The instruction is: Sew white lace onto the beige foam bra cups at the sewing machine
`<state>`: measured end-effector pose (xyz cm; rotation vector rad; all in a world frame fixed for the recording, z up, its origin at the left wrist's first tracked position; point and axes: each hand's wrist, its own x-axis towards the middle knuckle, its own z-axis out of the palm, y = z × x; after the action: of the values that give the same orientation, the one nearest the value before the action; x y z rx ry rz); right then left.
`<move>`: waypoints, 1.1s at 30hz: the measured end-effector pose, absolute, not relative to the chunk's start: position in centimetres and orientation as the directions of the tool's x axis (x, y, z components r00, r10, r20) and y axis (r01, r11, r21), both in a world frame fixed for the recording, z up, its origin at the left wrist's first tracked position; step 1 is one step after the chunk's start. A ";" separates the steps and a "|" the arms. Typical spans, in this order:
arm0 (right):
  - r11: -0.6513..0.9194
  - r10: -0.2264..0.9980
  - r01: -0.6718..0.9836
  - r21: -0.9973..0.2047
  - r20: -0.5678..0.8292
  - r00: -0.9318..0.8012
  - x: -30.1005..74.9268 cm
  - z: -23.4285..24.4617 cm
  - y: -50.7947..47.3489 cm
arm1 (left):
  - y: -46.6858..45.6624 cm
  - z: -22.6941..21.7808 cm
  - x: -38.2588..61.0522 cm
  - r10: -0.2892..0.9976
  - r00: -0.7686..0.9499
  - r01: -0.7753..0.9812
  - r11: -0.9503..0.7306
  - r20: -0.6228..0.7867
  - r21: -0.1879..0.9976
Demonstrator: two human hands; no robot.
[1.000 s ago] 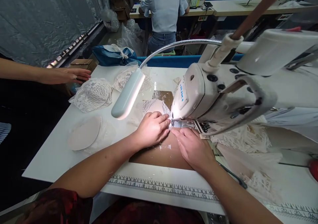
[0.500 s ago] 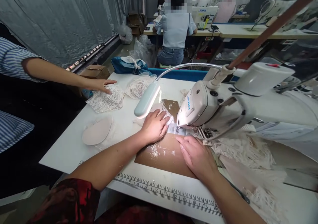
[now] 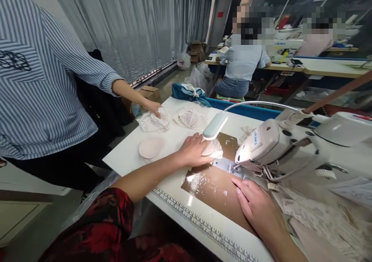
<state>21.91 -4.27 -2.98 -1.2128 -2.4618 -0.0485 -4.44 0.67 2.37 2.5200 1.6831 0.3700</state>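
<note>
My left hand (image 3: 195, 150) grips a lace-covered bra cup (image 3: 215, 150) on the bed of the sewing machine (image 3: 258, 142), left of the needle. Part of the cup is hidden by the fingers and the lamp. My right hand (image 3: 255, 200) lies on the brown plate (image 3: 212, 192) in front of the needle, fingers extended and holding nothing visible. A plain beige cup (image 3: 149, 147) lies at the left of the white table. Behind it is another lace cup (image 3: 188, 118), and a co-worker's hand (image 3: 154, 107) touches a further lace cup (image 3: 155, 120).
A gooseneck lamp (image 3: 215, 125) hangs over my left hand. Lace pieces (image 3: 316, 211) lie right of the machine. A ruler strip (image 3: 200, 225) runs along the table's front edge. A person in a striped shirt (image 3: 43, 80) stands at the left; a blue bag (image 3: 188, 93) sits behind the table.
The view has turned left, showing more of the co-worker. My left hand has drawn the lace cup leftward, away from the needle. My right hand stays on the plate.
</note>
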 end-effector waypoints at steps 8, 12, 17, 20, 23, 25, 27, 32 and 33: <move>0.597 0.770 0.793 -0.123 0.366 -0.522 21.7 -2.8 -4.6 | -5.9 2.9 -18.3 0.932 -0.349 0.937 0.345 0.092 0.059; 0.572 0.797 0.803 -0.167 0.347 -0.495 21.4 -2.6 -4.7 | -9.5 1.8 -20.1 0.964 -0.258 0.957 0.247 0.060 0.149; 0.542 0.829 0.808 -0.232 0.306 -0.468 21.1 -1.7 -5.0 | -10.9 3.6 -14.1 0.963 0.183 0.726 0.004 -0.199 0.688; 0.533 0.839 0.766 -0.360 0.342 -0.423 21.2 -1.1 -5.4 | -8.9 4.6 -8.9 0.844 0.508 0.575 -0.182 -0.174 0.797; 0.572 0.820 0.631 -0.525 0.393 -0.416 21.4 -0.5 -5.8 | -5.7 4.2 -4.2 0.760 0.644 0.508 -0.346 -0.081 0.789; 0.619 0.782 0.547 -0.564 0.382 -0.492 21.5 -0.2 -6.1 | -3.8 3.4 -1.9 0.735 0.678 0.478 -0.412 -0.028 0.776; 0.652 0.747 0.537 -0.536 0.333 -0.575 21.4 0.0 -6.3 | -2.2 2.6 -0.4 0.720 0.694 0.476 -0.457 -0.002 0.751; 0.624 0.772 0.623 -0.471 0.251 -0.584 21.0 0.0 -6.3 | 0.4 1.4 0.5 0.817 0.575 0.665 -0.502 0.050 0.554; 0.617 0.778 0.627 -0.476 0.245 -0.579 20.9 0.0 -6.4 | 0.7 1.3 0.4 0.837 0.543 0.697 -0.492 0.064 0.522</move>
<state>20.88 -6.36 0.01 -1.1139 -2.4113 0.4746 0.42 0.70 1.31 2.3445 1.2467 0.4329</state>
